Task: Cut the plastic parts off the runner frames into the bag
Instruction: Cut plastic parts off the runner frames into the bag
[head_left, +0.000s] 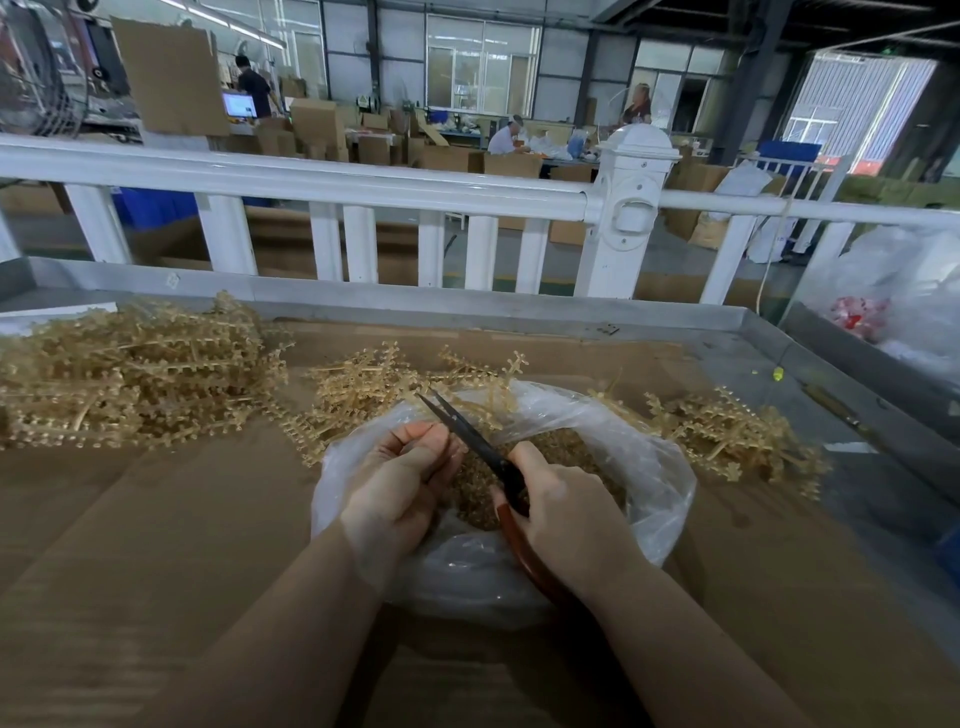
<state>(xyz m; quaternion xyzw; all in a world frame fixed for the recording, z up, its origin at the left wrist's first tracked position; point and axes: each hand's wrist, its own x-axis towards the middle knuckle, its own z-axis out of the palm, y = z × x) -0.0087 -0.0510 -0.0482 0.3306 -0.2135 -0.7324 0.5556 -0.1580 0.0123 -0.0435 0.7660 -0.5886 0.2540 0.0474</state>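
Left hand (402, 475) was curled, small runner piece seemingly pinched over bag (644, 462). Scissors (478, 447) were gripped by right hand (563, 512), blades slightly parted beside left fingers (441, 457). Fingers could be nicked. Cut parts (519, 478) lay in bag; some could be flicked onto cardboard (156, 519). Runner frames (140, 369) were piled behind.

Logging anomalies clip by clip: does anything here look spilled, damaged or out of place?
Nothing serious. The cut parts sit inside the clear bag, none visibly spilled on the cardboard. Runner frames lie in loose heaps left and right. One small yellow piece lies alone on the metal tray, away from everything else.
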